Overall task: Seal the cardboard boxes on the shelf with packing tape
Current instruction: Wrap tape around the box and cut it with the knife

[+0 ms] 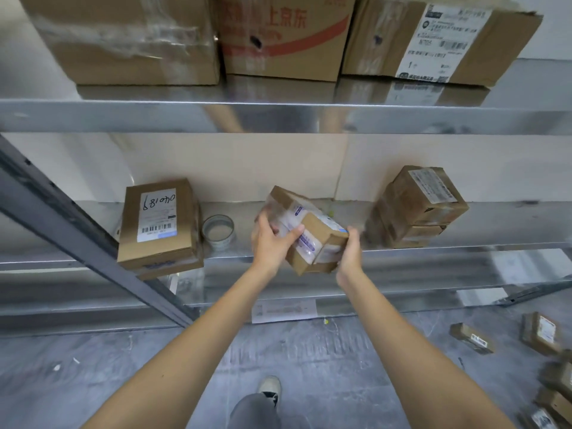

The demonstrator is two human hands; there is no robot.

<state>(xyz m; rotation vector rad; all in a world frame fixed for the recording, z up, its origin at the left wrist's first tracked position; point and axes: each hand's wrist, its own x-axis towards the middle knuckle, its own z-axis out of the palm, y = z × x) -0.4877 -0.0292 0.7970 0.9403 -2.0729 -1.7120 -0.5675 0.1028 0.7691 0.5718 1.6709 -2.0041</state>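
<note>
1. While both hands carry the small cardboard box (309,230) just above the front edge of the middle shelf (464,243), the tape roll (218,232) lies to the left of it on that shelf, so the left hand (272,243) is the nearer one for a reach to the tape.
2. The left hand grasps the box's upper left end, thumb over the top face; the right hand (349,252) cups the lower right corner from the side and below.
3. The box is tilted, its long axis running from far left down to near right, neither end resting on the shelf as far as I can tell.
4. Its top looks glossy with clear tape wrapped over a printed label, brown card showing at both ends; whether every seam is covered I cannot tell.
5. The tape roll stands just beside a labelled box (158,221) at the shelf's left front edge; a stack of boxes (418,205) sits toward the right back.
</note>
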